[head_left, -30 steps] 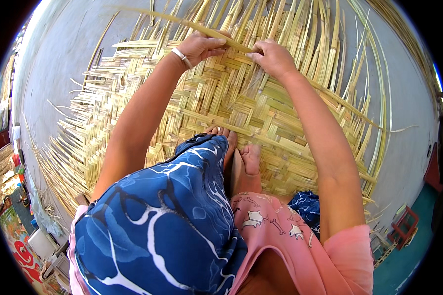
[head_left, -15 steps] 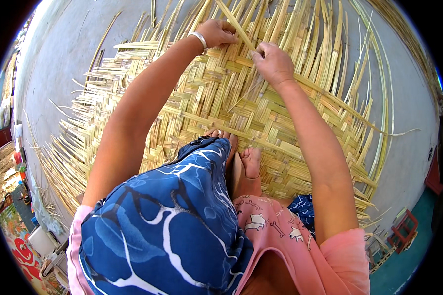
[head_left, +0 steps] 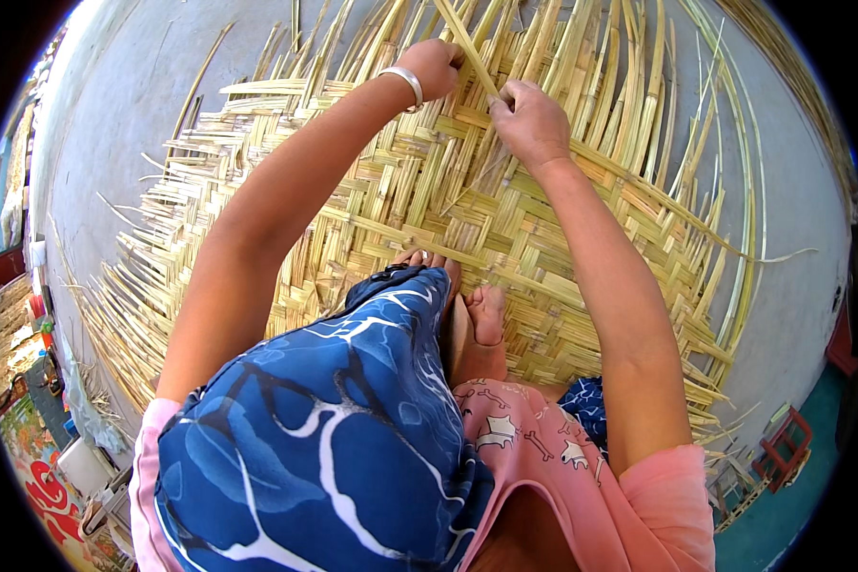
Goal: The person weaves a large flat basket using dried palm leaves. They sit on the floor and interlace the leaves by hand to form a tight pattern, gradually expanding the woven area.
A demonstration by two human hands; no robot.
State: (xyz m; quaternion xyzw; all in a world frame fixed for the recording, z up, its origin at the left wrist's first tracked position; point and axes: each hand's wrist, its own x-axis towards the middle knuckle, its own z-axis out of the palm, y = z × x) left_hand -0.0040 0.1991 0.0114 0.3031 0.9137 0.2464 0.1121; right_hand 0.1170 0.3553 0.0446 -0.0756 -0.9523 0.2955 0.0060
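Clock positions run from the centre. You show two hands: your left hand [head_left: 434, 69] at 12 o'clock, your right hand [head_left: 532, 129] at 1. Also visible: one silver bracelet [head_left: 415, 89] and one pinched strip [head_left: 468, 48], both at 12; two feet [head_left: 487, 313], central; one woven mat [head_left: 543, 229]; one red frame [head_left: 785, 448] at 4.

I seem to be in a home-style weaving workshop, though I can't tell whether it is indoors: a broad woven mat [head_left: 534, 224] of split cane covers much of the smooth grey floor [head_left: 114, 162], more long strips [head_left: 793, 71] lie along the upper right edge, and a red-framed seat [head_left: 785, 448] stands on teal flooring [head_left: 772, 524].
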